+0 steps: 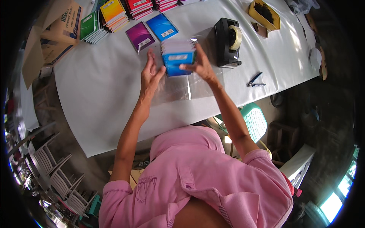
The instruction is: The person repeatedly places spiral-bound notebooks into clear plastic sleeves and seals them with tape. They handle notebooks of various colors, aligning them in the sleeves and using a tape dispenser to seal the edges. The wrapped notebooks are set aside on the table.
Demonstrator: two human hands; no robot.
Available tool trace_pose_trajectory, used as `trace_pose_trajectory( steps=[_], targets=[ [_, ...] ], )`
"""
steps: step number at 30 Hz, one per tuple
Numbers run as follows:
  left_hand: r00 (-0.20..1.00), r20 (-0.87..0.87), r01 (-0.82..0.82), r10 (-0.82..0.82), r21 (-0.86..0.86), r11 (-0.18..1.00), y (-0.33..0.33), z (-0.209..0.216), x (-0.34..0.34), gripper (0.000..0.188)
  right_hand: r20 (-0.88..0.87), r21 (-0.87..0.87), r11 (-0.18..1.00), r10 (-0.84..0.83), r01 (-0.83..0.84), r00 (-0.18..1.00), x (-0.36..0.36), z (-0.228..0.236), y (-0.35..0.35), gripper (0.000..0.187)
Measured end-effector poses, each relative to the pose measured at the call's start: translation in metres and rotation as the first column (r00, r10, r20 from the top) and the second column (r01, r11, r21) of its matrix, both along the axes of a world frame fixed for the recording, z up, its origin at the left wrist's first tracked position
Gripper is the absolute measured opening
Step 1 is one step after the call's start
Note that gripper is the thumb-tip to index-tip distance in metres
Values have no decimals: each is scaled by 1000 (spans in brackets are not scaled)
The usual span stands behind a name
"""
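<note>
Both hands grasp a stack of small notebooks (178, 57) above a clear plastic sheet (182, 85) on the surface (102, 95): left hand (151, 74) at its side, right hand (199, 66) across the front. Loosely squeezed, the stack could fan apart; the sheet seems liable to crease.

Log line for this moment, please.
both hands on blue notebook stack | left hand at its side | right hand gripping | clear wrap beneath | tape dispenser right
</note>
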State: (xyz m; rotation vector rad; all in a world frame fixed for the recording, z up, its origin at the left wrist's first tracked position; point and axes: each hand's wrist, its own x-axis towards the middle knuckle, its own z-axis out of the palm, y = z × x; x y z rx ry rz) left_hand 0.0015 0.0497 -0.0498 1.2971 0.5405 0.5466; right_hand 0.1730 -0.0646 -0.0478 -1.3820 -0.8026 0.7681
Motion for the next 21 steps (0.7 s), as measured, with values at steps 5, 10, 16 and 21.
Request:
trace_pose_trajectory(
  steps=[5, 10, 16, 21],
  targets=[
    [898, -440, 373, 27, 790, 486, -38, -37, -4, 55, -407, -44, 992, -125, 117, 905, 41, 36, -7, 63],
    [833, -503, 505, -230, 861, -54, -82, -30, -29, 47, -551, -236, 972, -129, -6, 825, 57, 37, -7, 48],
    [773, -308, 414, -555, 908, 71, -82, -7, -46, 44, -357, -439, 895, -93, -79, 929, 36, 5, -4, 69],
    [935, -350, 295, 49, 850, 437, -72, -20, -55, 44, -286, -515, 855, -114, -52, 952, 19, 1, -8, 67]
  ],
)
